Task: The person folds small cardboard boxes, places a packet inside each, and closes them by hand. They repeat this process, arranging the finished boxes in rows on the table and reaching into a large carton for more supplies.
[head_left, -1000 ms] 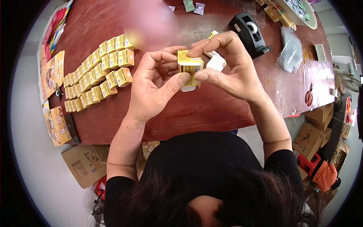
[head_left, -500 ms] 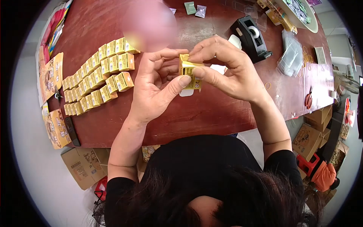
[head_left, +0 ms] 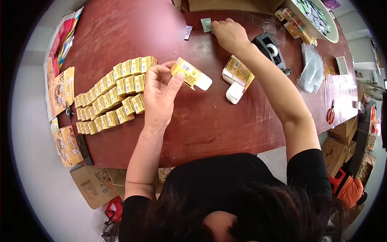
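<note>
Pinched between thumb and fingers of my left hand point(head_left: 162, 90) is a small yellow box point(head_left: 188, 74), its white flap hanging open toward the right. My right hand point(head_left: 229, 33) reaches to the far side of the table, fingers bent down beside a green packet point(head_left: 206, 25); what its fingertips hold is hidden. A purple packet point(head_left: 188, 32) lies left of it. Under my right forearm rests a stack of flat yellow cartons point(head_left: 240, 73) with white flaps. Rows of closed yellow boxes point(head_left: 109, 99) stand left of my left hand.
A black tape dispenser point(head_left: 271, 50) stands right of my right forearm. Farther right are clear plastic bags point(head_left: 310, 70), rubber bands, red scissors point(head_left: 331, 114) and a tub of packets point(head_left: 334, 30). Behind is a cardboard box point(head_left: 234, 5). A person in orange point(head_left: 351, 192) is at lower right.
My right hand has left the small box and moved forward to the packets. My left hand still holds the box, now tilted with its flap showing. The flat carton stack has come into view.
</note>
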Demonstrator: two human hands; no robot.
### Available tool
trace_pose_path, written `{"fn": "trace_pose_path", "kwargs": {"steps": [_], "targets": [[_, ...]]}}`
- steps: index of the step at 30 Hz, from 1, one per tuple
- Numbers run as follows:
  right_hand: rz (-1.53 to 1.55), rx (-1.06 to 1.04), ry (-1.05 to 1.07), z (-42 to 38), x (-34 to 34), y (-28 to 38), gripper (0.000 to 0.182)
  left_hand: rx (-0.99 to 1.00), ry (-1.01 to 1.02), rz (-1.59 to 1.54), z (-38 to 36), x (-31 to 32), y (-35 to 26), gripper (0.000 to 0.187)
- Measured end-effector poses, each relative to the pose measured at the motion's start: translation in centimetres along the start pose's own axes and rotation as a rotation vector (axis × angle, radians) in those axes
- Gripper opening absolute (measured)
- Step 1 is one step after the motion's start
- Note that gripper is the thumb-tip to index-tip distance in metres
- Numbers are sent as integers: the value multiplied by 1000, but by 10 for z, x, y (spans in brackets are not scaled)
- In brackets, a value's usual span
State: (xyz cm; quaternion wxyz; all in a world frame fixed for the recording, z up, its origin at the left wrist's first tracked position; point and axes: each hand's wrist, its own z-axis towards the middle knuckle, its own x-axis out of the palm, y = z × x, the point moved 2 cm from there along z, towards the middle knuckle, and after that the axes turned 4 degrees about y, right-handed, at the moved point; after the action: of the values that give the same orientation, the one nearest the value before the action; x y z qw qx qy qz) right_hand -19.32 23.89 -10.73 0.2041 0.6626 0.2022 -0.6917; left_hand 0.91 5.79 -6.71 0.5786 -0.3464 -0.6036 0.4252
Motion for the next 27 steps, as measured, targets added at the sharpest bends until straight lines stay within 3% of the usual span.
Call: {"fn": "trace_pose_path", "kwargs": {"steps": [2, 5, 8, 13, 18, 21, 24, 27], "targets": [[-27, -36, -14, -6, -2, 0, 15, 15, -29, 71, 3, -10, -1, 31], [-98, -28, 13, -17, -6, 0, 16, -37, -198, -195, 5, -16, -2, 43], [-40, -34, -20, -29, -5, -2, 16, -22, -163, -184, 6, -12, 6, 42], [-127, -96, -149, -17, 7, -5, 15, -135, 7, -204, 3, 8, 8, 58], [-215, -185, -135, -7, 8, -2, 13, -90, -80, 43, -7, -1, 23, 51], [-1, -153, -299, -18, -12, -4, 11, -26, -139, 229, -18, -16, 21, 54], [402, -348, -537, -59, -68, 30, 14, 11, -99, 412, -28, -24, 14, 58], [424, -592, -548, -101, -95, 65, 16, 6, -9, 411, -29, -22, 21, 62]]}}
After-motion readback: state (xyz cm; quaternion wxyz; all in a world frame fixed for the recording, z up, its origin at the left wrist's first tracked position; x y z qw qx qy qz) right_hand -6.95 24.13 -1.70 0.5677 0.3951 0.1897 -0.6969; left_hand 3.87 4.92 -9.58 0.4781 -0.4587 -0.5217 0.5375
